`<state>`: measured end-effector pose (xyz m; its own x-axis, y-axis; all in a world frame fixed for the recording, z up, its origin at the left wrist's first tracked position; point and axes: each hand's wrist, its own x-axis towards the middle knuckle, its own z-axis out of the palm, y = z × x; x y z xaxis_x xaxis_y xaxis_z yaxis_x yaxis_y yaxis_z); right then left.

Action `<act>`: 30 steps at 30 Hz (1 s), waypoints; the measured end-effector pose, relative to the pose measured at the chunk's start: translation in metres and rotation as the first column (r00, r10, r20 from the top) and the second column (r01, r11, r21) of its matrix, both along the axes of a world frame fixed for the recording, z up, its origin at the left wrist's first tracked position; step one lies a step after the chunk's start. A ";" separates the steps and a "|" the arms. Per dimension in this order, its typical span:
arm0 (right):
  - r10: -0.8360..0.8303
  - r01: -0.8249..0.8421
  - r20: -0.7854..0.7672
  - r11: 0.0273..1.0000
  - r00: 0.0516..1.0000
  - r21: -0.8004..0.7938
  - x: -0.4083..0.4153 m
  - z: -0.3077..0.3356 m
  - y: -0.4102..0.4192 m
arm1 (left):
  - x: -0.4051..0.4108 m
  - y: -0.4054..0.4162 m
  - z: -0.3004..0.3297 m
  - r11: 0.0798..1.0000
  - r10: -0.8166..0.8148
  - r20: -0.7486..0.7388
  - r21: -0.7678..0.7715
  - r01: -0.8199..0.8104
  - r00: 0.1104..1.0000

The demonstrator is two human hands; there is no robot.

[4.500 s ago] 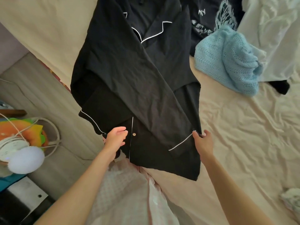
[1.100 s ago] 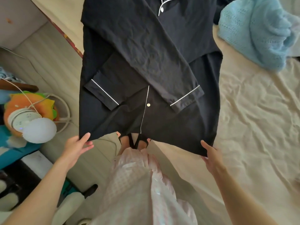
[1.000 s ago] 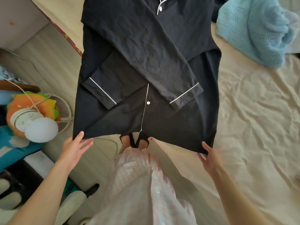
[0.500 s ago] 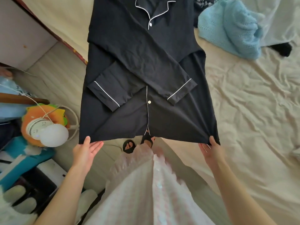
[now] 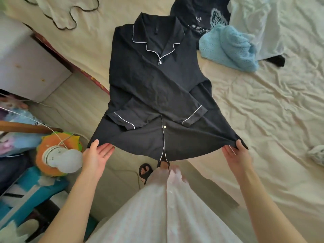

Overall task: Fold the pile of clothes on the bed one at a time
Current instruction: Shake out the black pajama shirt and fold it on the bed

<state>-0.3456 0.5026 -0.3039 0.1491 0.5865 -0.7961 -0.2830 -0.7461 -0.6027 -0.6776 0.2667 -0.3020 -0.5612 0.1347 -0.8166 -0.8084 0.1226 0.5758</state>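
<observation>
Head view | I'm seeing left hand (image 5: 95,157) pinching black shirt (image 5: 157,95) hem corner | right hand (image 5: 235,156) pinching the other corner | sleeves lying crossed | bed (image 5: 263,111) underneath

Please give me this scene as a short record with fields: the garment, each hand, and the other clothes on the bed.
garment: black shirt with white piping, collar away from the person, both sleeves folded across the front
left hand: grip on the shirt's left hem corner, thumb on top
right hand: grip on the right hem corner
hem: lifted and stretched between the hands
other clothes: blue knit sweater, dark printed shirt
surface: cream bed sheet
</observation>
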 end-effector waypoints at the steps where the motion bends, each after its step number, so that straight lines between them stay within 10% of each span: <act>1: 0.015 -0.015 -0.006 0.999 1.000 0.034 -0.007 0.006 0.008 | -0.008 0.009 0.005 1.000 -0.001 -0.018 0.031 0.002 1.000; 19: 0.201 -0.150 -0.179 0.953 0.963 0.262 -0.256 0.021 0.357 | -0.265 0.318 0.025 0.963 0.032 -0.244 0.266 0.035 0.969; 25: 0.263 -0.209 -0.210 0.946 0.942 0.247 -0.321 -0.027 0.444 | -0.321 0.396 -0.022 0.970 -0.118 -0.316 0.165 0.177 0.941; 30: 0.403 -0.409 0.071 0.890 0.912 0.200 -0.324 -0.075 0.418 | -0.298 0.381 -0.071 0.945 -0.327 -0.340 -0.116 0.305 0.882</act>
<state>-0.6697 0.9207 -0.3793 -0.1181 0.7507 -0.6500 0.0361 -0.6509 -0.7583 -0.9757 0.6477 -0.3729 -0.7470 0.3118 -0.5872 -0.4689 0.3790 0.7978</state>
